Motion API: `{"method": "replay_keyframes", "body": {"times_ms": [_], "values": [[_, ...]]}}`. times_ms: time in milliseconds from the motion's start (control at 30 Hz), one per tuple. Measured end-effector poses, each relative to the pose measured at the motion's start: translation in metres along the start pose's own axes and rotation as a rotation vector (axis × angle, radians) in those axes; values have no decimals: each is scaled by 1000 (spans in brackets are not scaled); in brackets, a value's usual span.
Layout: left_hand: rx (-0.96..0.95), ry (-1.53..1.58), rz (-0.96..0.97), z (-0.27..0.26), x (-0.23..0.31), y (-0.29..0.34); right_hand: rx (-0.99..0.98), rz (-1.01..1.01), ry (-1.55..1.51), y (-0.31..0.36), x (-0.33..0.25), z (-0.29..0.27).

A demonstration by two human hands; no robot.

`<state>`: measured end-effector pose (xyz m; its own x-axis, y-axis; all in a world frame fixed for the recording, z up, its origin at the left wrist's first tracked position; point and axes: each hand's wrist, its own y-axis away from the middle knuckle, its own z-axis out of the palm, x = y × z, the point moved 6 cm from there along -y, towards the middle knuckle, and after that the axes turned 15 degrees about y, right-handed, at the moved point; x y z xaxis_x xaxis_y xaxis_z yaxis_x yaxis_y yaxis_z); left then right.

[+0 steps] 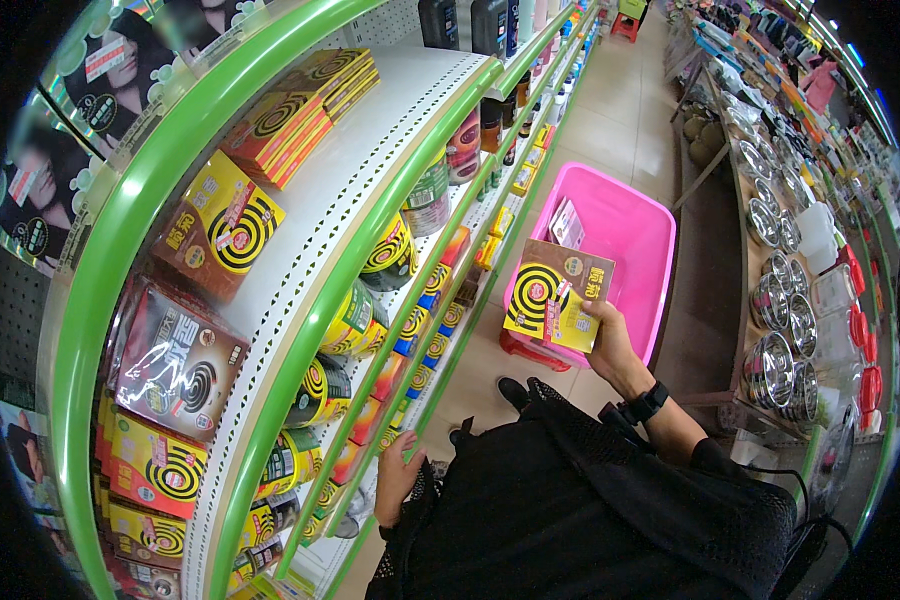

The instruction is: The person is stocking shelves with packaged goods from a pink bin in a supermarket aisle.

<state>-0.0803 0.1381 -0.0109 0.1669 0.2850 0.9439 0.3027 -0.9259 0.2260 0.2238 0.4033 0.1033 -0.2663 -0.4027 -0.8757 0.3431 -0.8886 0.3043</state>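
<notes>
My right hand [613, 345] grips a flat mosquito coil box [560, 295], yellow and brown with a black spiral on its face. The box is over the near part of a pink plastic basket [658, 225], hiding some of its inside. My left hand [400, 478] hangs beside the lower shelves with its fingers loosely apart and nothing in it. Behind the held box, a small white package [568, 223] shows inside the basket.
On the left, a green-edged white shelf [315, 200] carries stacks of coil boxes [215, 225], with cans [390, 250] on the level below. Steel bowls [770, 300] and red-lidded containers [838, 285] fill the right-hand rack. Far along the tiled aisle stands a red stool [626, 25].
</notes>
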Motion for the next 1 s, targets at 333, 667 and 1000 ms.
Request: {"method": "replay_keyframes", "body": {"times_ms": [333, 667, 1000], "values": [[-38, 1, 19, 1, -7, -5, 101, 17, -12, 4, -3, -21], [-48, -54, -93, -5, -13, 3, 219, 101, -22, -36, 13, -77], [126, -102, -159, -6, 24, 4, 330, 424, -169, -209, 171, -212]]}}
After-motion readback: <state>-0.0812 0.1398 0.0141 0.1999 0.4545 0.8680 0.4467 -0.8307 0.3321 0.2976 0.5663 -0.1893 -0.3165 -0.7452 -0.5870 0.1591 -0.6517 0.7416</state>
